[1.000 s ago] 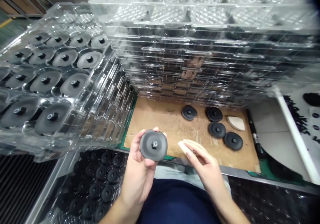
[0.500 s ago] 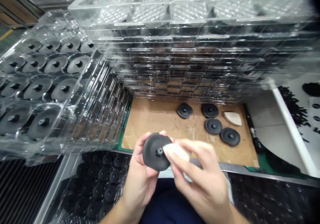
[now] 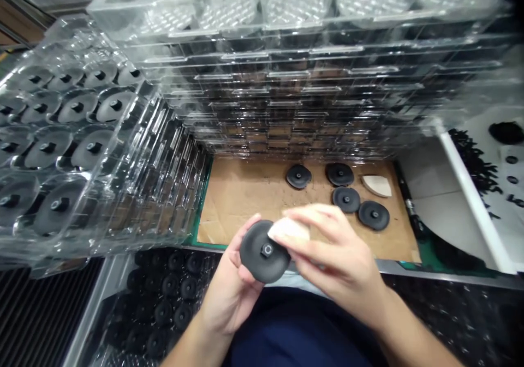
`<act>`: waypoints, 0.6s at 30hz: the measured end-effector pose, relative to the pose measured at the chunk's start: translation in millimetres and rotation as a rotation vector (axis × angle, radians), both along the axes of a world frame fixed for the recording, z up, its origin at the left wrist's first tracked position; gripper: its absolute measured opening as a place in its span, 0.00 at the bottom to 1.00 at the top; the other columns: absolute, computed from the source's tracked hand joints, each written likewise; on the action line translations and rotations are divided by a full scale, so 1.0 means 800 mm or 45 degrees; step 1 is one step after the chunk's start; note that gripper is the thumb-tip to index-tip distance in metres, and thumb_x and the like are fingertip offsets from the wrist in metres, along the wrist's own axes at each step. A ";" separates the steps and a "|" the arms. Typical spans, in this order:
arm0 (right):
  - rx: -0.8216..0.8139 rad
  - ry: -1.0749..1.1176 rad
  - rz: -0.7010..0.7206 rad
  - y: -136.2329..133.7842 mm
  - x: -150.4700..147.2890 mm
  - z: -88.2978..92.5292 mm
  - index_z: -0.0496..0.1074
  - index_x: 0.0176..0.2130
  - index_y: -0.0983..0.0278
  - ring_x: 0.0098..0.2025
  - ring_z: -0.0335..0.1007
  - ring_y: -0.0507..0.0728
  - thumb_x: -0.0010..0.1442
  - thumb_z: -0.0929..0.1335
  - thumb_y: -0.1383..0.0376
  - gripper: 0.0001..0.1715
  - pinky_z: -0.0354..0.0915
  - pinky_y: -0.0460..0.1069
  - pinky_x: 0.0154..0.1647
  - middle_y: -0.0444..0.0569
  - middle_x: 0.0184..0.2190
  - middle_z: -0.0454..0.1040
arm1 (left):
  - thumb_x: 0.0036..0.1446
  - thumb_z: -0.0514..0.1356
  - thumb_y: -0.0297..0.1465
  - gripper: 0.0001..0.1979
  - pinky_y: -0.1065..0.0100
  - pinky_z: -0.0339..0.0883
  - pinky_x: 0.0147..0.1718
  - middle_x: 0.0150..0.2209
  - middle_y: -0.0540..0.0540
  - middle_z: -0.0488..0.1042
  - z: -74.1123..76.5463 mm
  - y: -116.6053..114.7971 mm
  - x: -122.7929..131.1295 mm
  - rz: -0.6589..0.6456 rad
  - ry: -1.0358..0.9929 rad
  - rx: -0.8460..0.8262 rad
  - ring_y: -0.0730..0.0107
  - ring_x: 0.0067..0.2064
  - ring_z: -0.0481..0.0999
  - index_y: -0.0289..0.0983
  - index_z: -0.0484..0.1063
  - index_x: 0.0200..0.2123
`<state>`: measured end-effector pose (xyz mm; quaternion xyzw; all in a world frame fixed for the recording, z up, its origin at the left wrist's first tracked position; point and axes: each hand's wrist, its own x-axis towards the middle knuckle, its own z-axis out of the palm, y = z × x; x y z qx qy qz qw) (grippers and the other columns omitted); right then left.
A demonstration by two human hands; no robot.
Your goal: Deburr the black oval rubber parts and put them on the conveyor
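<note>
Nearest the camera, the left hand [image 3: 231, 288] grasps a black round disc [image 3: 262, 255] by its rim, fingers curled behind it and thumb at its left edge, holding it face-up over the lap just in front of the bench [image 3: 393, 266] edge. The disc is matte dark rubber or plastic, slightly domed, with a small metallic hub at its centre. The right hand [image 3: 339, 263] pinches a small white pad [image 3: 289, 229] between thumb and fingers and presses it against the upper right of the disc, beside the hub; this hand is motion-blurred, so the pad's exact shape is hard to read. Below and left of the left hand, a bin of black discs [image 3: 164, 301] sits low beside the person's dark blue clothing. Beyond both hands a cardboard sheet [image 3: 237, 198] lies on the bench, and on it, ahead and to the right of the right hand, lie four loose black discs [image 3: 346, 199] close together, with a white wedge-shaped pad [image 3: 376, 185] just right of them. To the left of the left hand, tilted clear plastic trays [image 3: 73, 138] hold rows of similar discs in round pockets. Farthest away, behind the cardboard, a tall stack of clear trays [image 3: 311, 72] rises.
</note>
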<state>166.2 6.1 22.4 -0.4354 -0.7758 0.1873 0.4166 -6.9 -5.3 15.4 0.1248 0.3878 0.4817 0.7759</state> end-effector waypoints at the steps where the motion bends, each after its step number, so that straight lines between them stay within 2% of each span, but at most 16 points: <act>1: 0.025 0.002 -0.018 0.000 -0.002 0.000 0.76 0.44 0.61 0.49 0.66 0.59 0.60 0.66 0.72 0.15 0.68 0.59 0.48 0.54 0.47 0.73 | 0.34 0.73 0.36 0.28 0.75 0.71 0.43 0.45 0.50 0.80 0.000 0.001 0.000 0.000 -0.010 0.017 0.68 0.45 0.78 0.48 0.77 0.44; 8: -0.034 0.031 -0.051 -0.017 -0.010 -0.002 0.76 0.45 0.63 0.49 0.65 0.59 0.59 0.65 0.75 0.17 0.69 0.56 0.47 0.54 0.47 0.73 | 0.38 0.72 0.35 0.25 0.76 0.70 0.46 0.46 0.50 0.80 0.004 0.007 -0.006 -0.016 0.025 0.111 0.69 0.47 0.78 0.49 0.76 0.44; 12: 0.015 0.052 -0.172 -0.021 -0.018 -0.001 0.75 0.46 0.63 0.50 0.65 0.59 0.59 0.66 0.74 0.16 0.67 0.58 0.50 0.55 0.47 0.72 | 0.35 0.73 0.34 0.27 0.75 0.71 0.45 0.45 0.51 0.80 0.004 0.008 0.001 0.083 0.081 0.158 0.68 0.46 0.78 0.48 0.76 0.43; 15: -0.010 0.091 -0.145 -0.026 -0.024 0.001 0.76 0.44 0.64 0.48 0.67 0.58 0.59 0.66 0.74 0.15 0.69 0.55 0.46 0.55 0.45 0.73 | 0.35 0.73 0.35 0.26 0.70 0.73 0.44 0.46 0.52 0.79 0.008 0.007 0.005 0.122 0.119 0.138 0.64 0.45 0.79 0.50 0.76 0.43; 18: 0.003 0.059 -0.180 -0.026 -0.026 0.002 0.77 0.44 0.62 0.45 0.69 0.58 0.60 0.66 0.72 0.14 0.70 0.55 0.45 0.54 0.43 0.75 | 0.33 0.74 0.31 0.27 0.72 0.72 0.44 0.45 0.52 0.79 0.009 0.005 0.007 0.200 0.151 0.141 0.65 0.46 0.79 0.49 0.76 0.41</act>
